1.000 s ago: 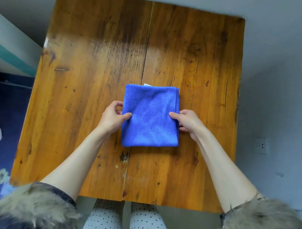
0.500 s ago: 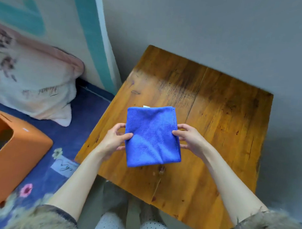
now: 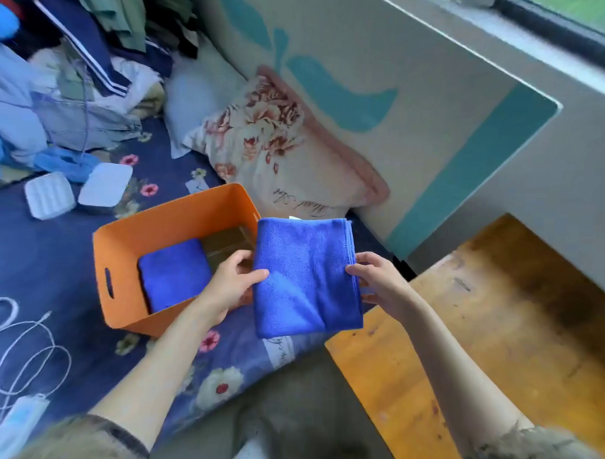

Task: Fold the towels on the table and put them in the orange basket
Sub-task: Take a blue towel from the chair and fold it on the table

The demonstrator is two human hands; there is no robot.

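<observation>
Head view: transfer step — the folded blue towel is off the table and in the air, its left edge over the right rim of the orange basket, which sits on the floral bedspread; left hand pinches the towel's left edge, thumb on top, and right hand pinches the right edge the same way. One folded towel already lies in the basket against its near-left corner, bare floor at the far-right. Next move, my read — carry it left and lower it flat onto that towel or beside it, releasing both hands together so the fold holds.
</observation>
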